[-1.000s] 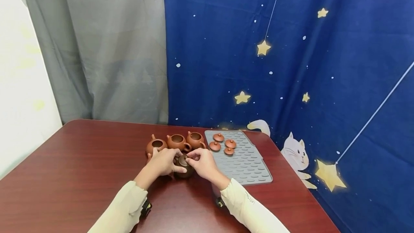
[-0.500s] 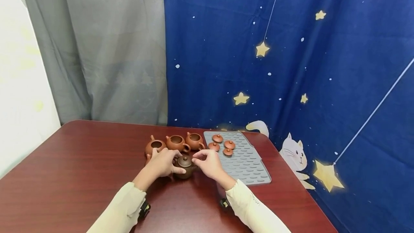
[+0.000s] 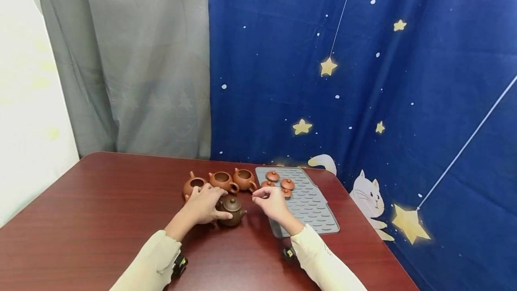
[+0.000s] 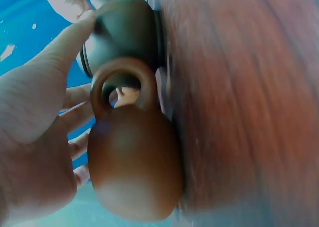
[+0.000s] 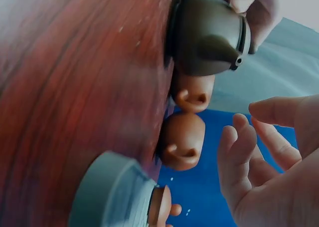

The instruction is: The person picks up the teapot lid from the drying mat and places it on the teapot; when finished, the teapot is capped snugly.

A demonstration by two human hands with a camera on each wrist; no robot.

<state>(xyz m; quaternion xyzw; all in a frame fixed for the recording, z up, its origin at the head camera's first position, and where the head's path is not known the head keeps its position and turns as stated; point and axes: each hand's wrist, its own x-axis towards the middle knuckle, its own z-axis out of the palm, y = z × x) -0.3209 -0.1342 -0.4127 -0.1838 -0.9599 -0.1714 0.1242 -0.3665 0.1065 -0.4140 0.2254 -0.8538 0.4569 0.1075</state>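
A dark brown teapot (image 3: 229,218) stands upright on the table with its lid (image 3: 232,204) on and its spout to the right. My left hand (image 3: 203,205) holds it from the left, thumb on the near side and fingers reaching behind. In the left wrist view the thumb touches the dark teapot (image 4: 127,35), and a reddish-brown teapot (image 4: 134,162) stands close by the palm. To the right of the spout, my right hand (image 3: 275,204) hovers with bent fingers and holds nothing. The right wrist view shows a gap between its thumb and fingertips (image 5: 244,142).
Lidless reddish-brown teapots (image 3: 221,182) stand in a row behind the dark one; my left hand partly covers the leftmost (image 3: 194,183). A grey ridged mat (image 3: 313,210) at the right bears several reddish lids (image 3: 273,176). Curtains (image 3: 282,80) hang behind the table (image 3: 121,219).
My right hand has let go of the dark teapot's lid and moved right, toward the mat. The lid stays on the teapot. My left hand has kept its hold.
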